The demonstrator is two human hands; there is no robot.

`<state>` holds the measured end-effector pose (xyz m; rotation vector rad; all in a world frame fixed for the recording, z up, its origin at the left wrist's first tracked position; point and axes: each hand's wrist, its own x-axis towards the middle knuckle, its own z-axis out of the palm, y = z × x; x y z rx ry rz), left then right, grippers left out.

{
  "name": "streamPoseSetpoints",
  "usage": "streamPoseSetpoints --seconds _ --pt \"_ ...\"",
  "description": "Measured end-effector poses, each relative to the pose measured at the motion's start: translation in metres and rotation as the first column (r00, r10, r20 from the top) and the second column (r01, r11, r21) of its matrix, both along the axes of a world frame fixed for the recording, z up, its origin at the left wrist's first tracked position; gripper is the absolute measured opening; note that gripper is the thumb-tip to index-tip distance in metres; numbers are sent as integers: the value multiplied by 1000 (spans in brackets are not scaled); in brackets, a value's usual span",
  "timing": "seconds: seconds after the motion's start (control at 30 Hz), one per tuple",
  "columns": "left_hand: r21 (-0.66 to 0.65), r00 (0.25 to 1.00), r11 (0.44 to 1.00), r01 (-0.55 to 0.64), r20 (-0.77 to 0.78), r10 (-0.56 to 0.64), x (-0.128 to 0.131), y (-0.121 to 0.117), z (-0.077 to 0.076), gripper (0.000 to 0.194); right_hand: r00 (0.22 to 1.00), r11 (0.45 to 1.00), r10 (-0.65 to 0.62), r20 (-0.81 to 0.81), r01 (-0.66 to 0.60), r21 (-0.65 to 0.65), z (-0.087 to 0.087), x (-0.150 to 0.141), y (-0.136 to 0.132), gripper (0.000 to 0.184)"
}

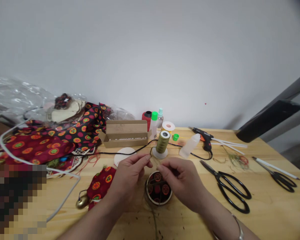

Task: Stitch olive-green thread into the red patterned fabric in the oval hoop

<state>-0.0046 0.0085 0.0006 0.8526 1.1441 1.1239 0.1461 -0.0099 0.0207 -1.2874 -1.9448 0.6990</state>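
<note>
My left hand point(133, 168) and my right hand point(181, 173) are close together over the table, each with thumb and fingertips pinched. What they pinch is too fine to make out. Just below the fingertips lies a round, patterned fabric piece point(157, 190) with a pale rim and dark fabric inside; my right hand partly covers it. Olive thread point(153, 216) runs along its left side toward the table's front. Behind the hands stands a spool of olive thread point(162, 142). Left of my left hand is red patterned fabric point(101, 183) with a brass bell point(82, 201).
Black-handled scissors point(231, 186) lie to the right, with a second pair point(281, 180) beyond. A glue gun point(203, 136), squeeze bottle point(190, 146) and open cardboard box point(126, 141) sit behind. A black cable point(102, 153) crosses the table. Patterned cloth point(52, 140) is piled at left.
</note>
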Motion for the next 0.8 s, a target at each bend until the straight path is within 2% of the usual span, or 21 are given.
streamPoseSetpoints --seconds 0.1,0.2,0.37,0.43,0.5,0.57,0.67,0.73,0.8 --pt "-28 999 999 18 50 -16 0 0 1 20 985 986 163 64 -164 20 2 -5 -7 25" --pt "-78 990 995 56 133 -46 0 0 2 19 945 957 263 196 -281 74 -1 -8 -11 19" --pt "-161 958 978 134 273 -86 -2 1 0 16 844 903 294 449 -399 157 -10 -10 -12 19" --pt "-179 944 972 153 318 -90 -2 1 -1 16 816 878 304 492 -440 187 -11 -10 -12 18" --pt "-184 933 971 154 350 -81 -2 1 -1 17 824 849 320 467 -469 246 -9 -9 -13 19" --pt "-183 931 972 147 359 -74 -1 1 -1 17 887 848 287 363 -411 335 -7 -7 -12 21" --pt "-184 935 970 161 344 -90 1 -1 0 18 993 918 74 91 -103 384 -5 -2 -6 14" --pt "-188 941 966 177 321 -110 2 -2 1 17 993 946 -74 -88 98 308 -6 -1 1 11" --pt "-184 947 965 189 295 -129 3 -4 1 15 969 969 -137 -207 175 175 -8 -1 7 5"
